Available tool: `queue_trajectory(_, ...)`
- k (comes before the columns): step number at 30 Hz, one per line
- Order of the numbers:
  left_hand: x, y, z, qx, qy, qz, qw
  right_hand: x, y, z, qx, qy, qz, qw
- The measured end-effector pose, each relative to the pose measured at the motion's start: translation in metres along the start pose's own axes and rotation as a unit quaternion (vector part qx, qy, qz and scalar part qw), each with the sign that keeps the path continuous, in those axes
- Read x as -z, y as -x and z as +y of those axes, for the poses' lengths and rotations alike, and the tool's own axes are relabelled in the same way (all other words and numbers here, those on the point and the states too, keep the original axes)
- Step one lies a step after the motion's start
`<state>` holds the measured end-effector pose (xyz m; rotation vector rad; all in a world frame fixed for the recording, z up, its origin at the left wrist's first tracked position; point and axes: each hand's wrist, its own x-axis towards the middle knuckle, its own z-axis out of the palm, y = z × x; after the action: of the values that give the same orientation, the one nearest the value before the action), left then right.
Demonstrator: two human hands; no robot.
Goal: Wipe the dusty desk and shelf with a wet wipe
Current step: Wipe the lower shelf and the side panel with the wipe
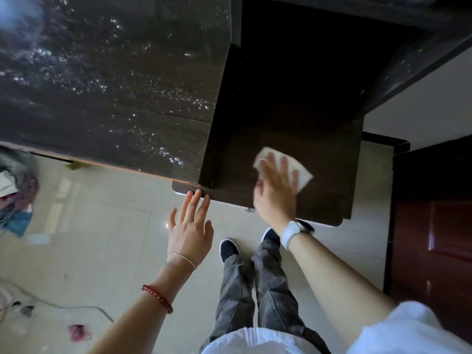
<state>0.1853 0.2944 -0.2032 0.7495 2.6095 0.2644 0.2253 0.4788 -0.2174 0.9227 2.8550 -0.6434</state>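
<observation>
Wet wipe (305,177) status: the left hand (190,233), fingers straight and released, touches the shelf (332,180) at its front edge. The right hand (277,192), fingers straight, presses the wipe flat on the shelf. Farther left lies the speckled tabletop (102,85).

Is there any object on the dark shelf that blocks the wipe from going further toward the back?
Nothing visible does. The right hand presses the wet wipe flat on the shelf; no object shows ahead of it, though the back lies in deep shadow.
</observation>
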Motion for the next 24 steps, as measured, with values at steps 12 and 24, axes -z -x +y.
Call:
queue_trajectory(12, 0.007, 0.002, -0.004, -0.007, 0.015, -0.017, 1.000, -0.017, 0.022, -0.036, 0.285, 0.123, -0.048, 0.949)
queue_trajectory(24, 0.001, 0.012, 0.007, -0.018, 0.145, 0.155, 0.977, 0.009, 0.017, -0.011, 0.200, -0.215, -0.213, 0.932)
